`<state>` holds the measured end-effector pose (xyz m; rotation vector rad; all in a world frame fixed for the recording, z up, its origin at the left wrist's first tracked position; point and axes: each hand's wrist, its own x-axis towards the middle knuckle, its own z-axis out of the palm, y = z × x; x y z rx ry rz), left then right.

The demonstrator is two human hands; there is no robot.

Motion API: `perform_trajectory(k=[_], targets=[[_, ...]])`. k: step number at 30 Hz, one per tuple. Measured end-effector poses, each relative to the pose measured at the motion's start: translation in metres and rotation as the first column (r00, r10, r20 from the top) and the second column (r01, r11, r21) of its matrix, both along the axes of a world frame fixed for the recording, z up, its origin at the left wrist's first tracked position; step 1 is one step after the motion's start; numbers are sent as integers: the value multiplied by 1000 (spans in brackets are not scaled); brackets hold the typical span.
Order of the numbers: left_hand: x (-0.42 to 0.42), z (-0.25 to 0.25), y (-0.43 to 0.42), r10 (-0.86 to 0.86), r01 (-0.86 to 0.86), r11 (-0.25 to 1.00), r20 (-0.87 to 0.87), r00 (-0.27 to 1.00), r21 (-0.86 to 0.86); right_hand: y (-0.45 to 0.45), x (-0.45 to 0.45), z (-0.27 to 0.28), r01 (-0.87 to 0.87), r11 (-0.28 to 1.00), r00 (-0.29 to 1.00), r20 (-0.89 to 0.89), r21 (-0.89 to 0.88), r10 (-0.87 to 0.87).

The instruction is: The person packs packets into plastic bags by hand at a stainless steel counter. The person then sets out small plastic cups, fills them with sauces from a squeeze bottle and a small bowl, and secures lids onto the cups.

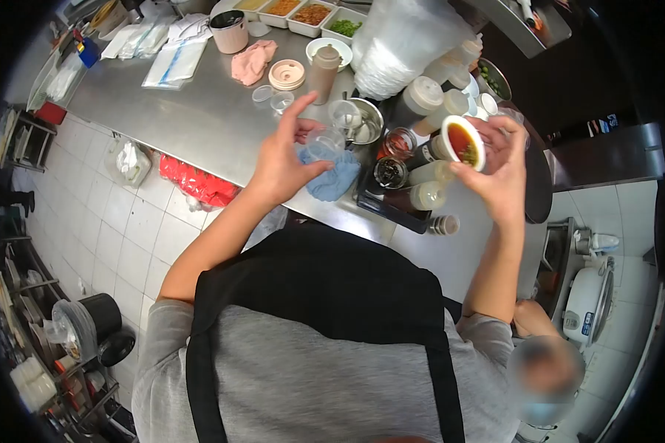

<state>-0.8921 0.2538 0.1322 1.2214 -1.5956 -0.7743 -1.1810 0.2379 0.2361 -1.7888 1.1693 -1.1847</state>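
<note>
My left hand is closed around a small clear plastic cup, held over a crumpled blue cloth. On the right, my right hand grips a small white bowl by its rim. The bowl is tilted toward me and holds reddish-brown sauce with green bits. Between my hands, a black tray carries several sauce bottles and jars, among them a jar of red sauce and a jar with dark contents. A metal pot with a utensil in it stands just beyond the cup.
A brown squeeze bottle, a pink cloth and a pink-rimmed container stand on the steel counter. Trays of chopped toppings line the back. A large plastic bag rises behind the bottles. Another person is at lower right.
</note>
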Motion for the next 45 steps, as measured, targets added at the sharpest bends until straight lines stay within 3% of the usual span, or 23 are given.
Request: perform_trajectory(k=[3,7,11,15,21,36,45], targets=[[6,3,0,-35,35,999,3,999,17,1,49,-14,-80,997,995,-62,12,81],[17,5,0,-53,53,999,15,998,8,-4,100,-40,-216,967,976,35,139,213],[28,-4,-4,-62,60,995,-26,998,-77,-7,130,-58,-190,972,976,-82,141,203],[38,-12,-7,-50,49,998,-15,999,-40,-10,145,-64,-111,994,952,-286,17,112],[48,-21,-10,-75,75,997,-37,996,-4,-12,159,-66,-86,996,902,-426,-32,64],[59,-30,-12,-121,121,993,-105,987,-5,-8,181,-51,-180,977,730,-681,-117,53],[63,-28,-3,-133,136,991,-153,979,9,-3,191,-42,-284,941,681,-729,-182,65]])
